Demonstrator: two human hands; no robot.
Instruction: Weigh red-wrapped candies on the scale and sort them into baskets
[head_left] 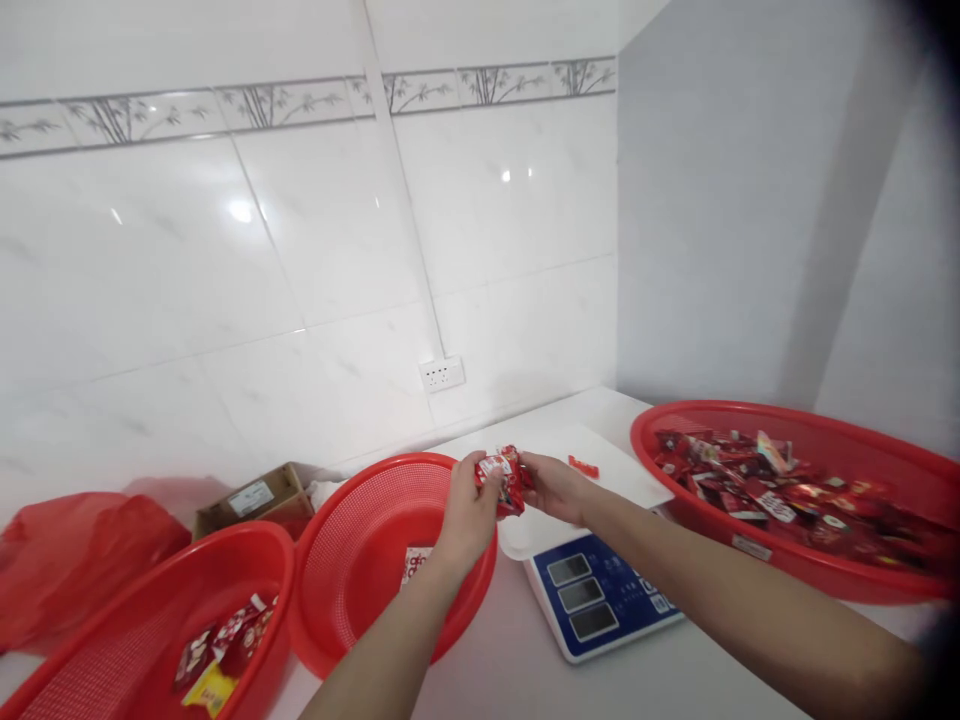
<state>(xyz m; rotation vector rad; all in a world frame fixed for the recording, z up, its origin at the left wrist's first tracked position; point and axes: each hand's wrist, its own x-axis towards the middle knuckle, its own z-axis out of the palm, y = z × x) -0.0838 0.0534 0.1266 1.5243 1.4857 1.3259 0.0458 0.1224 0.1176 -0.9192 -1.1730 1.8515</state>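
Observation:
Several small red wrapped snack packets [510,488] are bunched between my hands, just above the left edge of the scale's white pan [615,465]. My left hand [472,505] is closed around their near side, thumb across the wrappers. From the other side, the fingers of my right hand [553,488] press against the same bunch, partly hidden behind it. On the pan lies one loose red packet [583,467]. The digital scale [570,594] shows its blue panel with dark displays below my right forearm.
Left of my hands stands a red plastic basket [352,520] holding a white-and-red packet [414,563]. Another red basket [97,640] holds a few packets. A large basket [750,410] at right is heaped with red packets. A cardboard box [259,497] and red bag [82,560] sit behind.

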